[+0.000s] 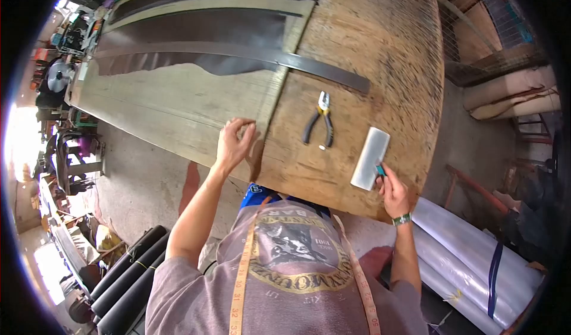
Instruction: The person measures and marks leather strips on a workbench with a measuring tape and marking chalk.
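Observation:
My right hand [394, 191] grips a small tool with a teal end [380, 170], its kind partly hidden by my fingers. The tool is at the lower right edge of a pale flat rectangular block [371, 156] lying on the wooden table. My left hand [235, 143] hovers near the table's front edge, fingers loosely curled with a gap between thumb and forefinger; nothing shows in it. Between the hands lie pliers [326, 110] with dark and yellow handles, jaws pointing away from me. A small white piece [322, 148] sits by one handle.
Dark leather sheets [196, 35] cover the far left of the table, and a long metal straightedge [327, 72] lies across them onto the wood. Plastic-wrapped rolls [476, 258] stand at lower right, black rolls [134, 278] at lower left. A tape measure [239, 281] hangs round my neck.

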`<state>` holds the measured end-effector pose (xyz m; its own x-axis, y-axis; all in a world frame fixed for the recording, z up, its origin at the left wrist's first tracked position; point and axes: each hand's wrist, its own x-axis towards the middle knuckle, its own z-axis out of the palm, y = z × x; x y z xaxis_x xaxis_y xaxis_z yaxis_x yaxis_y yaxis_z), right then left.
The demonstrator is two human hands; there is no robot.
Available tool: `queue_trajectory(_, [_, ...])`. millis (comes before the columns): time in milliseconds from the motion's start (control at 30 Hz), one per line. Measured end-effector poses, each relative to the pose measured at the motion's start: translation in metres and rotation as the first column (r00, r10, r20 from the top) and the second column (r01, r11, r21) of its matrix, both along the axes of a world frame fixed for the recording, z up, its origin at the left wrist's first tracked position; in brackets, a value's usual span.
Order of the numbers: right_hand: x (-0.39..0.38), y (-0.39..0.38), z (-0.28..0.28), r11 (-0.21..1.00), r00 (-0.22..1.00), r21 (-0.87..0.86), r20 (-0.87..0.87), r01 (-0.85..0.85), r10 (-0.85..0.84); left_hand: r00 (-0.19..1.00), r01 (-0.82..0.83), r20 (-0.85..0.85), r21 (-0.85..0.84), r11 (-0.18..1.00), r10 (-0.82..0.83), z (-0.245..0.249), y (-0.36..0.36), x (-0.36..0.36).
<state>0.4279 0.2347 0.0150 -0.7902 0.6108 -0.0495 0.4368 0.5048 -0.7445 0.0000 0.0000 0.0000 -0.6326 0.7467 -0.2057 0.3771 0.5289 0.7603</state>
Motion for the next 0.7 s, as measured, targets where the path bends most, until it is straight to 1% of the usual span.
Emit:
queue_trajectory(33, [-0.006, -0.012, 0.004, 0.968, 0.987, -0.200, -0.026, 0.150, -0.158, 0.990, 0.025, -0.141, 0.008, 1.000, -0.024, -0.004, 0.010, -0.014])
queue_trajectory(67, [-0.015, -0.023, 0.006, 0.875, 0.948, -0.392, -0.020, 0.285, -0.318, 0.959, 0.058, -0.278, 0.016, 0.998, -0.051, -0.008, 0.024, -0.030])
queue_trajectory(100, [-0.073, -0.048, 0.013, 0.821, 0.920, -0.487, -0.082, 0.299, -0.384, 0.900, 0.104, -0.431, 0.053, 0.993, -0.071, -0.003, 0.030, -0.091])
queue_trajectory(167, [-0.121, -0.079, 0.018, 0.694, 0.837, -0.652, -0.162, 0.306, -0.522, 0.732, 0.212, -0.676, 0.118, 0.970, -0.078, -0.013, 0.063, -0.141])
queue_trajectory(200, [-0.140, -0.092, 0.006, 0.650, 0.827, -0.705, -0.164, 0.282, -0.537, 0.688, 0.282, -0.716, 0.112, 0.953, -0.120, -0.016, 0.079, -0.167])
queue_trajectory(267, [-0.179, -0.119, -0.005, 0.544, 0.819, -0.783, -0.080, 0.301, -0.568, 0.599, 0.419, -0.776, 0.096, 0.903, -0.196, -0.023, 0.106, -0.210])
queue_trajectory(300, [-0.197, -0.129, -0.004, 0.489, 0.816, -0.812, -0.029, 0.317, -0.577, 0.599, 0.459, -0.761, 0.073, 0.885, -0.248, -0.024, 0.119, -0.225])
queue_trajectory(367, [-0.227, -0.145, 0.007, 0.320, 0.744, -0.912, -0.025, 0.257, -0.668, 0.613, 0.516, -0.713, 0.034, 0.856, -0.341, -0.021, 0.131, -0.239])
queue_trajectory(400, [-0.238, -0.147, 0.013, 0.239, 0.709, -0.948, -0.022, 0.208, -0.705, 0.567, 0.563, -0.732, 0.011, 0.826, -0.377, -0.022, 0.137, -0.244])
queue_trajectory(500, [-0.262, -0.152, 0.025, 0.117, 0.570, -0.988, -0.156, -0.105, -0.807, 0.593, 0.557, -0.683, -0.034, 0.830, -0.426, -0.025, 0.145, -0.250])
queue_trajectory(533, [-0.265, -0.157, 0.024, 0.144, 0.522, -0.981, -0.189, -0.127, -0.832, 0.601, 0.559, -0.709, 0.045, 0.828, -0.368, -0.033, 0.149, -0.252])
queue_trajectory(633, [-0.279, -0.169, 0.022, 0.322, 0.453, -0.945, -0.266, 0.051, -0.851, 0.646, 0.556, -0.647, 0.037, 0.830, -0.404, -0.035, 0.157, -0.257])
queue_trajectory(667, [-0.290, -0.173, 0.020, 0.354, 0.436, -0.917, -0.247, 0.184, -0.866, 0.641, 0.562, -0.661, 0.056, 0.826, -0.391, -0.034, 0.157, -0.261])
queue_trajectory(700, [-0.285, -0.174, 0.003, 0.343, 0.434, -0.875, -0.176, 0.342, -0.883, 0.647, 0.576, -0.631, 0.037, 0.817, -0.427, -0.033, 0.158, -0.260])
